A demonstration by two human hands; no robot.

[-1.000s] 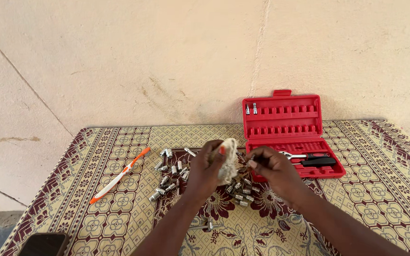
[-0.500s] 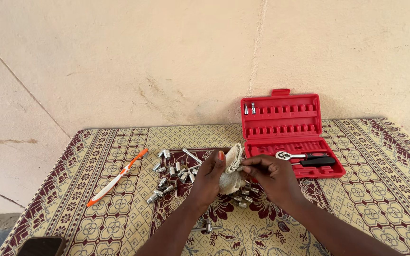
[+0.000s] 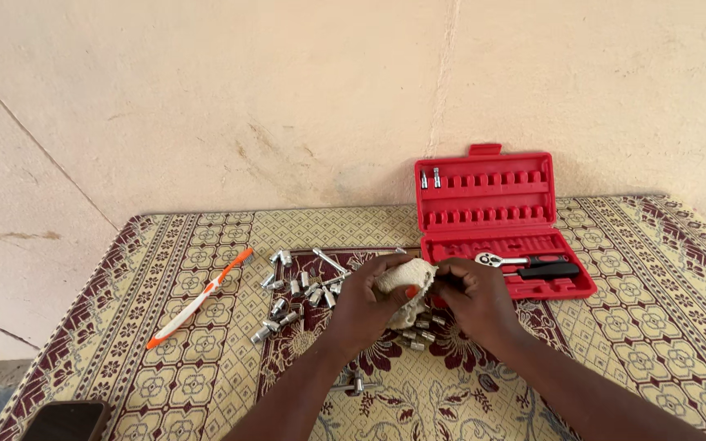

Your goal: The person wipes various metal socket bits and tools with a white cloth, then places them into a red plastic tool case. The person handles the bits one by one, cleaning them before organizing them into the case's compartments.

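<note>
While my left hand curls its fingers tight around a cream cloth, my right hand pinches into that cloth; whatever sits inside is hidden. Both hover over scattered sockets on the patterned mat, beside the red case.

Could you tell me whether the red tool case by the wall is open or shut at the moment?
Open. The red case has its lid leaning against the wall, and a ratchet handle lies in its lower tray.
</note>
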